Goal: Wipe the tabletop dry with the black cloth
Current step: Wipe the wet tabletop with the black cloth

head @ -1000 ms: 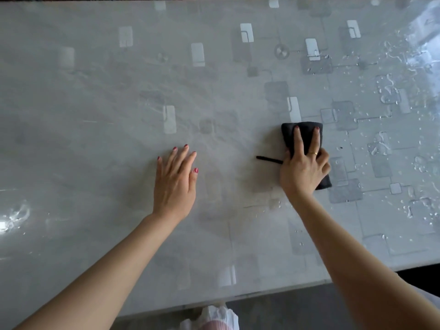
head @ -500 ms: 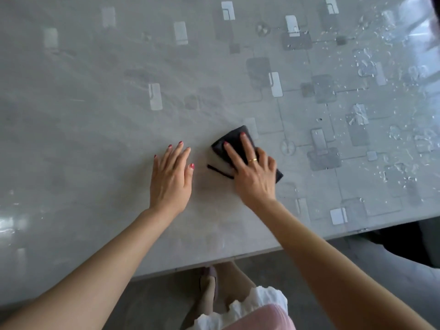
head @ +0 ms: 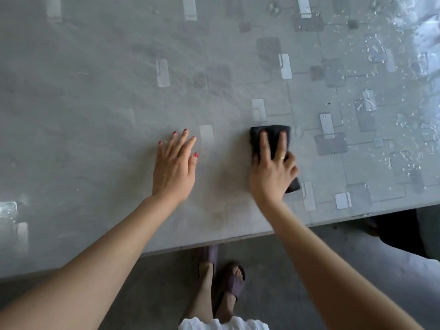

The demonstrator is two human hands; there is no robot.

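Right hand flat on folded black cloth, fingers straight, pressing it to grey patterned glossy tabletop near front edge, likely for full contact while wiping. Left hand spread, palm down on tabletop, well left of cloth, probably bracing lean. Water droplets scattered right of cloth, not yet dried. Sandalled feet below edge. Nothing blocks path.

Grey concrete floor below the near edge, dark chair-like furniture at right, glare far right.
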